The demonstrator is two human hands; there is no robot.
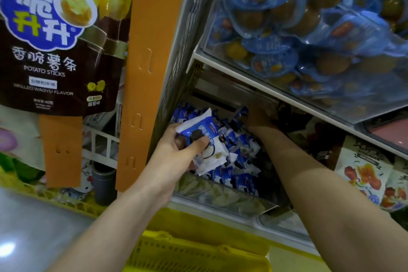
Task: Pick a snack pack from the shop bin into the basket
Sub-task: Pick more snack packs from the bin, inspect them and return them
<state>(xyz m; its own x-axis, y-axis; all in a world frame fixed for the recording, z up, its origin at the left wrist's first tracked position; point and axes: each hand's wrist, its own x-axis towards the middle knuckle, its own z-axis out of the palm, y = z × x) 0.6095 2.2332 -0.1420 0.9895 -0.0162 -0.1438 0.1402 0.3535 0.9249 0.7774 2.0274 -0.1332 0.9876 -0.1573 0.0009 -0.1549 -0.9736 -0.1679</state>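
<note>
The left hand [176, 146] has its grip closed on a blue-and-white snack pack [202, 139], raised just above the heap in the shop bin [220, 196] at 12 o'clock, presumably so it lifts clear of the front wall. The right hand [257, 117] reaches deep at 1 o'clock; its grip cannot be told. The bin holds many like packs; the yellow basket [194, 254] waits at 6 o'clock, contents unseen.

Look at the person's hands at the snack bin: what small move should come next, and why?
Probably draw the left hand back and down toward the yellow basket. It already grips blue-and-white snack packs, lifted above the pile in the bin, and the basket sits directly below. The right hand reaches deep into the bin; its grasp cannot be told.
</note>
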